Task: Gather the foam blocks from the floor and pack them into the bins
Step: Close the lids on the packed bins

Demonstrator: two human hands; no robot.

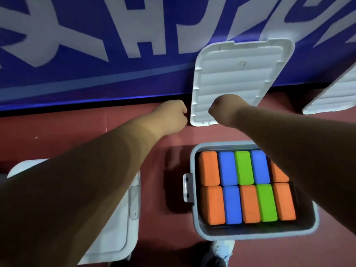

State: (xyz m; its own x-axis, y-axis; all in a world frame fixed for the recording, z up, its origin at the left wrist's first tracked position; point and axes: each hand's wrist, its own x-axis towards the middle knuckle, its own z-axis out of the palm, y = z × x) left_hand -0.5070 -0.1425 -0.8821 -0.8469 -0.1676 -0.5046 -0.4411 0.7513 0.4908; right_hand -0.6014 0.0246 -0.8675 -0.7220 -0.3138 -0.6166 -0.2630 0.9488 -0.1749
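An open grey bin [194,211] on the red floor holds two rows of upright foam blocks [244,186] in orange, blue and green, filling it. Its white ribbed lid [237,74] leans against the blue wall behind it. My left hand [173,114] is curled into a fist just left of the lid's lower left edge, with a thin gap between them. My right hand [225,108] is curled in front of the lid's lower part. Its fingers are hidden, so a grip on the lid cannot be confirmed.
A second white bin [123,218] with its lid on sits at the lower left under my left forearm. Another white lid [335,93] leans on the wall at the right edge. My shoe [223,251] stands just below the open bin.
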